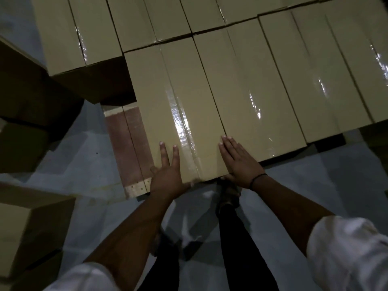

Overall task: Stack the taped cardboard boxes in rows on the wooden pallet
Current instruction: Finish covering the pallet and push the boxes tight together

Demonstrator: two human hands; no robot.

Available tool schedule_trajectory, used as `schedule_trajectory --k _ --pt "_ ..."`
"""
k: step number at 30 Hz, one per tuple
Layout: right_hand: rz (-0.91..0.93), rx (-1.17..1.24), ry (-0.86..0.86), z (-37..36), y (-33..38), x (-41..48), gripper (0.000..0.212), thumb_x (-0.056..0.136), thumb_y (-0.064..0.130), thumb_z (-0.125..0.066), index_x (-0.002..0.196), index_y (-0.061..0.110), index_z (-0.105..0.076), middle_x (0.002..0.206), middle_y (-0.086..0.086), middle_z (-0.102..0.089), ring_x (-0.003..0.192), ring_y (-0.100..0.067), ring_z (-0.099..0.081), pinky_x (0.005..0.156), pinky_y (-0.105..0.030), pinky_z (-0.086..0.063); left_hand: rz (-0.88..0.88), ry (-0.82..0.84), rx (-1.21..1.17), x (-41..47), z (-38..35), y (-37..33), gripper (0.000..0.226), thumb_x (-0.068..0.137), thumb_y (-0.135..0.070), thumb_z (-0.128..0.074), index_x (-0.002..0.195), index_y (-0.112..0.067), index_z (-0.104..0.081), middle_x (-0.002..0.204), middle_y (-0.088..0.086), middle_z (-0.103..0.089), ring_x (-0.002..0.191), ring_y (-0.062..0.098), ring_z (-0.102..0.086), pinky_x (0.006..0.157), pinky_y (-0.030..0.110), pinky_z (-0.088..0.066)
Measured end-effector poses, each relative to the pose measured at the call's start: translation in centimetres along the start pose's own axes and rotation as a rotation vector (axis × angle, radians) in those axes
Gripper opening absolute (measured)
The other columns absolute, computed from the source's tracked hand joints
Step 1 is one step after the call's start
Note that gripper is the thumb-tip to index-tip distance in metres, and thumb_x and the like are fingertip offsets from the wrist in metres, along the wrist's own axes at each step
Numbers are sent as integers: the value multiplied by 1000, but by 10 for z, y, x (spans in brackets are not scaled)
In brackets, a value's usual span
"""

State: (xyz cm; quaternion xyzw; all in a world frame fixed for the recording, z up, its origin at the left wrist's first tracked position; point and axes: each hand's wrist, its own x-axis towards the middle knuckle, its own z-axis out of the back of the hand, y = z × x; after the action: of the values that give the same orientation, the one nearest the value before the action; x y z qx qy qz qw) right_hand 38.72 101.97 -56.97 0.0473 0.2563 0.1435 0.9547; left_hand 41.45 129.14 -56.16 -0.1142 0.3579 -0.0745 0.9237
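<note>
A long taped cardboard box (180, 97) lies at the near left end of a row on the wooden pallet (128, 148). My left hand (168, 171) rests flat on the box's near left corner, fingers spread. Flat on the near right corner lies my right hand (237, 158), its thumb hooked under the box's front edge. To the right, more taped boxes (252, 91) sit side by side. A further row of boxes (134, 19) lies behind. Bare reddish pallet boards show left of the box.
Loose cardboard boxes (31, 225) stand on the grey floor at the left, stacked at different heights. A taller box stack (69, 38) rises at the far left of the pallet. My foot (228, 194) stands on the floor just in front of the pallet.
</note>
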Motion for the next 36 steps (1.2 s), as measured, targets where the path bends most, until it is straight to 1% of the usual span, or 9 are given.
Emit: schedule_trajectory --k 7,11,14,17,22,25,27,31,36 --pt "-3 15 -50 0 2 -1 117 70 42 -88 156 -4 -23 165 -25 -15 153 -39 -16 123 -43 -15 -10 -41 35 1 -3 0 142 70 -70 -78 156 -29 27 148 8 56 131 55 -48 114 63 -28" --pt "7 -7 -74 -1 0 -1 115 69 43 -89 155 -4 -28 163 -26 -22 151 -40 -23 120 -43 -18 -22 -61 51 -1 -4 -1 138 73 -70 -76 157 -26 25 151 11 53 131 51 -50 113 63 -29" --pt "12 -8 -97 -2 -1 0 113 68 38 -90 154 -5 -30 161 -27 -24 150 -41 -26 119 -44 -20 -12 -88 44 -2 -8 -2 138 72 -70 -76 157 -29 24 151 10 54 130 56 -48 109 64 -33" --pt "7 14 -55 -5 -3 2 113 71 39 -87 155 -5 -26 163 -27 -19 151 -42 -20 121 -45 -19 -1 -72 83 -1 -9 -3 136 74 -69 -75 156 -29 25 149 12 55 134 58 -42 107 63 -37" --pt "-71 -9 150 30 12 6 114 85 37 -77 159 2 2 167 -20 12 155 -36 5 126 -44 -11 45 71 177 -2 15 -18 128 83 -64 -71 157 -23 26 150 21 50 145 58 -23 109 62 -37" --pt "-112 61 285 83 30 1 103 88 37 -71 160 7 -3 169 -14 6 155 -34 -1 125 -44 -13 28 130 179 -18 46 -31 116 84 -65 -68 161 -25 10 158 20 39 149 57 -4 111 67 -31" --pt "-134 126 271 116 52 -10 91 94 39 -62 161 10 -8 169 -13 -1 154 -34 -7 124 -43 -16 -14 57 180 -42 70 -38 105 87 -61 -65 162 -25 -1 159 21 38 152 52 2 114 66 -29" --pt "-144 196 132 174 114 -47 78 99 44 -54 160 12 -17 168 -13 -12 153 -34 -16 122 -41 -22 -55 -151 93 -115 125 -39 86 93 -58 -59 161 -26 -18 162 18 33 151 47 -19 105 56 -45" --pt "-80 219 31 228 197 -92 77 96 53 -56 158 17 -27 162 -13 -29 145 -33 -33 116 -45 -34 -5 -249 -1 -211 183 -9 84 93 -59 -61 160 -25 -23 166 19 22 155 39 -2 118 50 -27"
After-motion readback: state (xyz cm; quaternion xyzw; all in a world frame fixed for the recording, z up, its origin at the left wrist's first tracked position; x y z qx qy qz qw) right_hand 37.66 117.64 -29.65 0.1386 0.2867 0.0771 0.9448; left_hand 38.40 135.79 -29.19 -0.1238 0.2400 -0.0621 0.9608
